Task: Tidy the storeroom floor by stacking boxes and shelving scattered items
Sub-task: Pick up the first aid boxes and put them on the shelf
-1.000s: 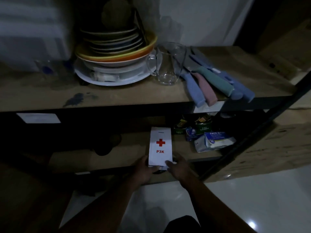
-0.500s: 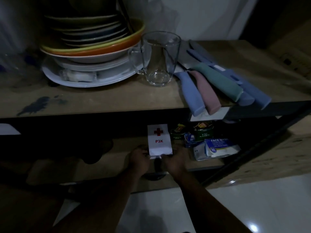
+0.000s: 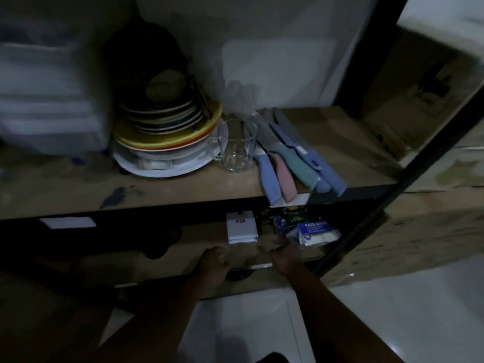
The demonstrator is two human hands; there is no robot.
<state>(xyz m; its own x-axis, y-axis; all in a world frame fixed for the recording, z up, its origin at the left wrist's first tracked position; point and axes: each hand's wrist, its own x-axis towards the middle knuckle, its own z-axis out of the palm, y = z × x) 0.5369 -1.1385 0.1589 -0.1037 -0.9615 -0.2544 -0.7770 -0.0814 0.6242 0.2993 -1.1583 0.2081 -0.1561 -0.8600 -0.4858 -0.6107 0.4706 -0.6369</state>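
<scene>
A white first-aid box marked P3K [image 3: 241, 228] stands on the lower wooden shelf [image 3: 204, 251], under the upper shelf's front edge. Neither hand touches it. My left hand [image 3: 213, 263] hovers in front of the shelf edge, below and left of the box, its fingers loosely curled and holding nothing. My right hand [image 3: 285, 256] is to the right of it, just below the box, fingers relaxed and empty. To the box's right lie a face mask pack [image 3: 318, 233] and green packets [image 3: 294, 218].
The upper shelf [image 3: 183, 189] carries stacked plates [image 3: 167, 142], a glass mug [image 3: 237, 148], several sheathed knives [image 3: 296, 166] and a white bin [image 3: 49, 100]. A black shelf post [image 3: 392, 184] slants at right, with cardboard boxes [image 3: 419, 100] behind. White tiled floor [image 3: 392, 323] lies below.
The box went from being held in both hands to standing deeper on the lower shelf. Both hands let go and drew back toward the shelf's front edge.
</scene>
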